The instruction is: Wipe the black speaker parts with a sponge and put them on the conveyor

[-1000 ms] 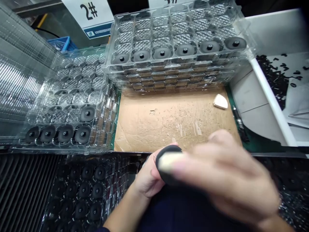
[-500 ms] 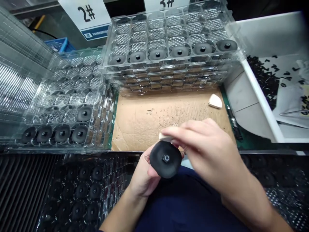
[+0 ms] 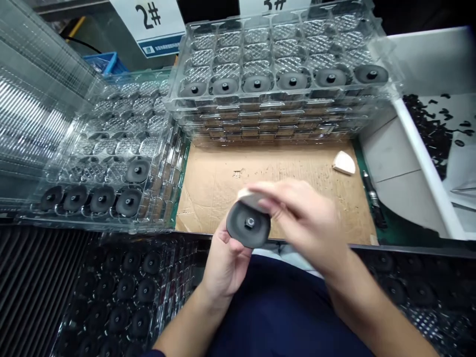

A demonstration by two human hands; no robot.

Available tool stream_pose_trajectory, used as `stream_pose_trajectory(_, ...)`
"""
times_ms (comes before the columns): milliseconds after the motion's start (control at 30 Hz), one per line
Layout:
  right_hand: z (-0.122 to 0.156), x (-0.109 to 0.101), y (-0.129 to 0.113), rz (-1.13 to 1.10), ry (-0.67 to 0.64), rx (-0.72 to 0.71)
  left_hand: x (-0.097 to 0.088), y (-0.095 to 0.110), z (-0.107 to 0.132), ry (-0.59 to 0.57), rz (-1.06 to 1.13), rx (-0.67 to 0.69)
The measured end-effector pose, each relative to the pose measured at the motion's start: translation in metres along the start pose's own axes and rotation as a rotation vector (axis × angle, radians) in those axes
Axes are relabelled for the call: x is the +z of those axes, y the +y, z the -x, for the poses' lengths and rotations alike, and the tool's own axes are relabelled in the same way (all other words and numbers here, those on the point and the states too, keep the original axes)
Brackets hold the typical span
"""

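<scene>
My left hand (image 3: pixel 227 260) grips a round black dished part (image 3: pixel 238 227) from below, its small central stem facing up. In my right hand (image 3: pixel 305 218), smeared by motion, is a whitish sponge-like pad (image 3: pixel 253 197), pinched between thumb and fingers. The pad lies against the far rim of the black part. Both hands are above the near edge of a brown cardboard sheet (image 3: pixel 211 198). A second cream wedge-shaped pad (image 3: pixel 344 163) rests on the sheet's right side.
Stacked clear trays (image 3: pixel 256 101) with a front row of black parts stand behind the cardboard. More clear trays (image 3: pixel 128 144) are on the left. On the right, a white bin (image 3: pixel 416 153) holds small black pieces beside a dark pen-like tool (image 3: pixel 374 201). Darker filled trays (image 3: pixel 119 297) sit below left.
The black part has moved slightly up and left and tilted differently in my left hand. My right hand and the pad have shifted along its far rim. The camera view has shifted a little.
</scene>
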State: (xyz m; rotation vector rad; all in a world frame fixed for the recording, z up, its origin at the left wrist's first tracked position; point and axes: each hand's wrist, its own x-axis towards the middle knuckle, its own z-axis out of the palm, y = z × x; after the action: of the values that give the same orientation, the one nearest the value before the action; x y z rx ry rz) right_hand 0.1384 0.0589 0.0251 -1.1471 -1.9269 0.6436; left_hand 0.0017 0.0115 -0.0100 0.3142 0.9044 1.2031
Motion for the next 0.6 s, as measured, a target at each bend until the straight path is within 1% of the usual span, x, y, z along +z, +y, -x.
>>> stream_pose_trajectory(33, 0.003, 0.004, 0.014, -0.012, -0.009, 0.123, -0.002, 0.002, -0.002, -0.022, 0.034, 0.020)
stream_pose_trajectory(67, 0.008, 0.008, 0.028, -0.018, -0.029, 0.217, -0.003, 0.005, -0.003, -0.037, 0.067, 0.026)
stream_pose_trajectory(100, 0.016, 0.014, 0.041, -0.015, -0.056, 0.276, -0.004, 0.006, -0.005, -0.041, 0.089, 0.018)
stream_pose_trajectory(133, 0.026, 0.021, 0.053, -0.005, -0.092, 0.304, -0.005, 0.008, -0.006, -0.035, 0.098, 0.003)
stream_pose_trajectory(200, 0.046, 0.035, 0.071, 0.021, -0.144, 0.316, -0.006, 0.010, -0.008, -0.020, 0.095, -0.011)
stream_pose_trajectory(267, 0.061, 0.044, 0.079, 0.020, -0.171, 0.324, -0.007, 0.012, -0.010, -0.005, 0.086, -0.017)
stream_pose_trajectory(300, 0.064, 0.044, 0.079, 0.015, -0.167, 0.337, -0.007, 0.013, -0.011, -0.003, 0.086, -0.016)
stream_pose_trajectory(367, 0.060, 0.037, 0.072, 0.010, -0.130, 0.376, -0.007, 0.014, -0.012, 0.002, 0.092, -0.012)
stream_pose_trajectory(400, 0.053, 0.031, 0.064, 0.008, -0.090, 0.396, -0.007, 0.014, -0.013, 0.001, 0.093, -0.009)
stream_pose_trajectory(467, 0.036, 0.018, 0.041, -0.001, 0.044, 0.401, -0.007, 0.012, -0.013, -0.002, 0.089, -0.001)
stream_pose_trajectory(500, 0.027, 0.013, 0.026, -0.009, 0.114, 0.368, -0.006, 0.011, -0.013, -0.001, 0.085, 0.002)
stream_pose_trajectory(533, 0.019, 0.010, 0.012, -0.015, 0.164, 0.299, -0.005, 0.010, -0.012, 0.002, 0.080, 0.000)
stream_pose_trajectory(567, 0.013, 0.009, -0.001, -0.007, 0.181, 0.201, -0.005, 0.009, -0.012, 0.008, 0.078, -0.011)
stream_pose_trajectory(600, 0.008, 0.009, -0.013, 0.005, 0.153, 0.097, -0.005, 0.008, -0.011, 0.018, 0.079, -0.031)
